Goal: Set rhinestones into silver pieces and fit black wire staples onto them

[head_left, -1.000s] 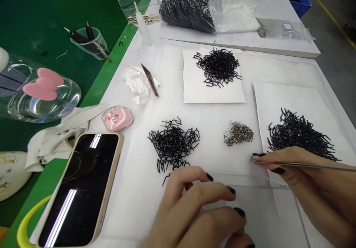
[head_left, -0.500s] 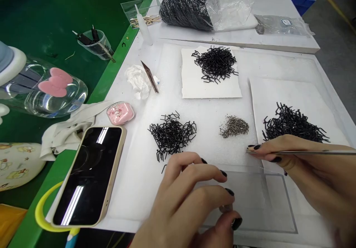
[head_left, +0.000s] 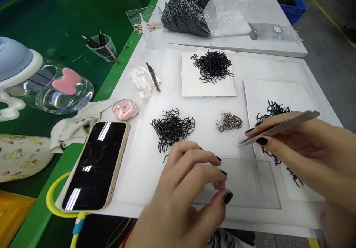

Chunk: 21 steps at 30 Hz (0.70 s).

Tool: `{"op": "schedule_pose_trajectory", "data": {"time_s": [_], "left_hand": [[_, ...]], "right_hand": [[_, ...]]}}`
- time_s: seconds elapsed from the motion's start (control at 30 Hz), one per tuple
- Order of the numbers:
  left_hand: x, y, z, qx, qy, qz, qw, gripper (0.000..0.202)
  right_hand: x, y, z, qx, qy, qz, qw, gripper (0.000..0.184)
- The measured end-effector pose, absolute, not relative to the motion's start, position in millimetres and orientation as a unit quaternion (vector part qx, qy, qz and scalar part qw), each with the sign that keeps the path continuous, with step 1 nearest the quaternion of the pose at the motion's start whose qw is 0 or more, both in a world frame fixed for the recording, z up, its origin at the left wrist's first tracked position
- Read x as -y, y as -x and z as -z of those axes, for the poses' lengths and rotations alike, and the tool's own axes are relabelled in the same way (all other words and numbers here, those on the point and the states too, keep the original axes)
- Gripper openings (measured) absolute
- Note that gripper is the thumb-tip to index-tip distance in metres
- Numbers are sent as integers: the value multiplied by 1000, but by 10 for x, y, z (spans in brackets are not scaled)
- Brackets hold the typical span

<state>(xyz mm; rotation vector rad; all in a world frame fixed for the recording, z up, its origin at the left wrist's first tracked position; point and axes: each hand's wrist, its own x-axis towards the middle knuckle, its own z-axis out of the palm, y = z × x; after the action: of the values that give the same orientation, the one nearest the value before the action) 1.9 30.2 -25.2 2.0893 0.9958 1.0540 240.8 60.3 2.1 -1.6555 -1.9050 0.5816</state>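
Note:
My left hand (head_left: 191,188) is curled over the near edge of a clear flat plate (head_left: 267,199). Between its thumb and a fingertip sits a small, clear, roundish piece (head_left: 218,185); its exact kind is hard to make out. My right hand (head_left: 300,148) grips metal tweezers (head_left: 280,127), tips pointing left above the white mat. Just beyond the tips lies a heap of tiny metallic bits (head_left: 229,122). A pile of bent black wire pieces (head_left: 172,128) is beyond my left hand. Another black pile (head_left: 274,109) is partly hidden under my right hand.
A third black pile (head_left: 213,64) rests on a white sheet (head_left: 208,89). On the left are a phone (head_left: 96,166), a pink case (head_left: 125,109), crumpled tissue (head_left: 141,81) and a pointed blade (head_left: 152,76). A bulging plastic bag (head_left: 187,10) stands at the back.
My right hand has turned, so the tweezers now show their broad side and slant up to the right. The camera view has shifted slightly; my left hand keeps its curled pose.

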Motion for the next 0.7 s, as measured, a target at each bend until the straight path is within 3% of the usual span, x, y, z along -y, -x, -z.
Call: {"op": "schedule_pose_trajectory", "data": {"time_s": [0.13, 0.3, 0.53, 0.6, 0.7], "left_hand": [[-314, -38, 260, -364, -787, -408, 285, 20], [-318, -45, 251, -368, -784, -415, 279, 21], [-310, -26, 281, -367, -786, -408, 285, 22], [-308, -28, 275, -367, -783, -412, 287, 20], [-309, -41, 259, -362, -775, -426, 295, 16]], "right_hand": [[-557, -2421, -51, 665, 637, -218, 324, 8], [-541, -2495, -93, 723, 580, -245, 285, 11], [-642, -2324, 10, 550, 522, -492, 428, 6], [-662, -2269, 32, 500, 517, -510, 472, 21], [-653, -2234, 8, 453, 514, -533, 496, 59]]}}
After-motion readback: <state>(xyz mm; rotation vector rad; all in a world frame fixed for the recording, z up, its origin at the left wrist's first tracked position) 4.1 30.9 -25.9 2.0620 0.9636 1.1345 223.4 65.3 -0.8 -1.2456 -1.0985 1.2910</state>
